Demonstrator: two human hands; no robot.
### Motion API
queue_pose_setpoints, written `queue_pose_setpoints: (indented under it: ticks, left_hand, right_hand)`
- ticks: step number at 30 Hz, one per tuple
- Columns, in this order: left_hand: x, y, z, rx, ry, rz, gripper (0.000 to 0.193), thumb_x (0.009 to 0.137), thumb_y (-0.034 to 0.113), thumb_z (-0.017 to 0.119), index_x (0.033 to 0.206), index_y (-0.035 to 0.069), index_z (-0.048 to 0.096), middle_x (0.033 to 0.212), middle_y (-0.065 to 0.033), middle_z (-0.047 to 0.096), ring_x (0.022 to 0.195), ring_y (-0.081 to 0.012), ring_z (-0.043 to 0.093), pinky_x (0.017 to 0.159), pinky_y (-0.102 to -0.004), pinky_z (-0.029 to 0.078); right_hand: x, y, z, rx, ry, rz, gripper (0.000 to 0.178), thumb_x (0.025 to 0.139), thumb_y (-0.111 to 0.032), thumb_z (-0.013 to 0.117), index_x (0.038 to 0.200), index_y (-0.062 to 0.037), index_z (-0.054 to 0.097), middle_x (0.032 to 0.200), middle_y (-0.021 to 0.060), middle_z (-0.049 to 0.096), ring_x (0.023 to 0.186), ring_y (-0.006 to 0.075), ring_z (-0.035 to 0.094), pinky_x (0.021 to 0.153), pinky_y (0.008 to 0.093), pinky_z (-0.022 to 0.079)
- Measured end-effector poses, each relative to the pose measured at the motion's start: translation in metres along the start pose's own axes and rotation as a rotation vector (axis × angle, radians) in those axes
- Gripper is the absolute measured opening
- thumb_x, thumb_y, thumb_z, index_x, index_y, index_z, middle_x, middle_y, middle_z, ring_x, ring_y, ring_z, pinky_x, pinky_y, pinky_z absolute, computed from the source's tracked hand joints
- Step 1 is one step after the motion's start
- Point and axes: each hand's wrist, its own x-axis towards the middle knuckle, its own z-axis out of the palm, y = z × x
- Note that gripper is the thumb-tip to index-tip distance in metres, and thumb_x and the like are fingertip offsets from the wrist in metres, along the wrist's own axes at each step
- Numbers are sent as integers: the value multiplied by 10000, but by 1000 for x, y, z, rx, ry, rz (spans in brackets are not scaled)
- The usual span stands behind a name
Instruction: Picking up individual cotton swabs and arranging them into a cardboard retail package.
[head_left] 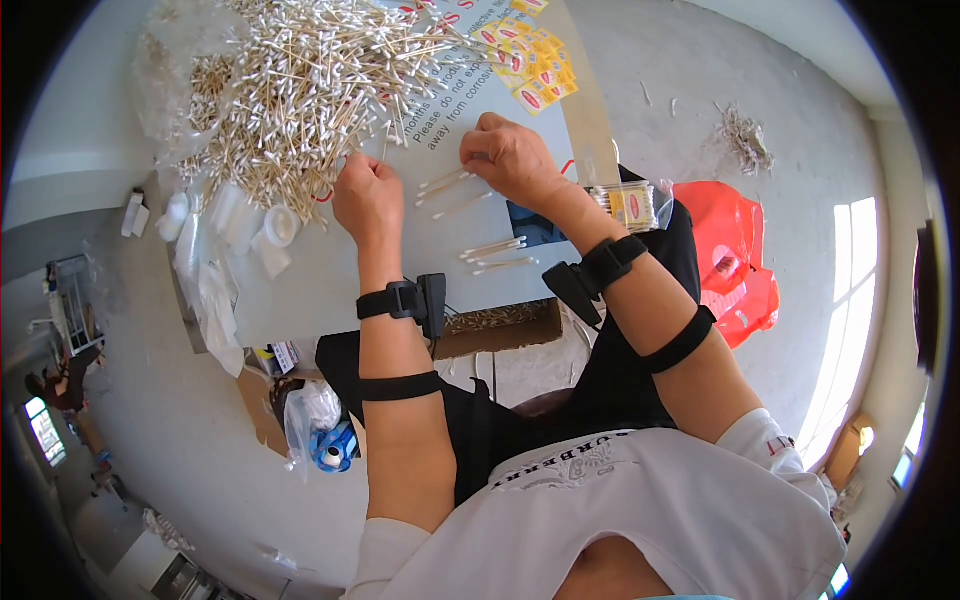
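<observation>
A large heap of cotton swabs [300, 85] with white tips and pale sticks covers the far left of the table. At its near right edge my left hand [368, 195] is closed in a pinch, with a swab [386, 147] sticking up from its fingertips. My right hand [512, 160] is curled shut, fingers pressed together, just above and right of a few loose swabs [445, 184]; whatever it holds, if anything, is hidden. Closer to me, several more swabs [495, 250] lie side by side on the grey printed table top [400, 265].
Yellow printed cards [535, 65] spread over the far right corner. A clear pack of swabs [630, 205] with a yellow card lies at the right edge, near a red plastic bag [735, 260]. Plastic wrapping [205, 265] hangs at left; below is a cardboard box [500, 330] holding swabs.
</observation>
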Motion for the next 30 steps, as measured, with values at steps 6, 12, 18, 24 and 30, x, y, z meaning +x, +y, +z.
queue_pose_setpoints:
  ticks: [6,12,18,24,30]
  left_hand:
    - [-10,0,-10,45,-112,-54,118,779,169,622,783,53,644,789,-171,684,770,-386,660,688,-493,510]
    - [-18,6,-18,86,-180,-48,121,763,168,619,792,53,646,801,-178,689,778,-390,668,704,-487,519]
    - [-29,-3,-14,60,-112,-30,104,763,152,602,759,49,616,772,-171,678,741,-392,655,674,-497,507]
    - [-46,-13,-12,-48,14,-27,81,785,122,607,756,51,581,726,-141,646,684,-377,630,625,-488,483]
    - [-53,-9,-17,-175,77,35,76,797,102,620,771,51,570,736,-139,636,677,-368,620,625,-481,477]
  right_hand:
    - [2,-13,0,3,20,20,62,788,-142,680,838,-109,665,834,85,575,793,288,623,701,383,489]
    - [32,-24,26,-20,58,-31,216,807,-146,682,1022,-164,690,883,73,594,852,285,628,738,397,506]
    - [58,-14,32,-199,-99,-119,302,788,-134,696,1079,-214,694,904,71,592,881,280,632,751,390,511]
    - [53,-12,31,27,60,-95,284,760,-148,719,1037,-207,707,898,72,586,889,277,633,743,397,509]
    - [48,-26,41,-79,-34,-208,110,752,-153,705,858,-133,685,874,57,582,833,264,624,706,400,506]
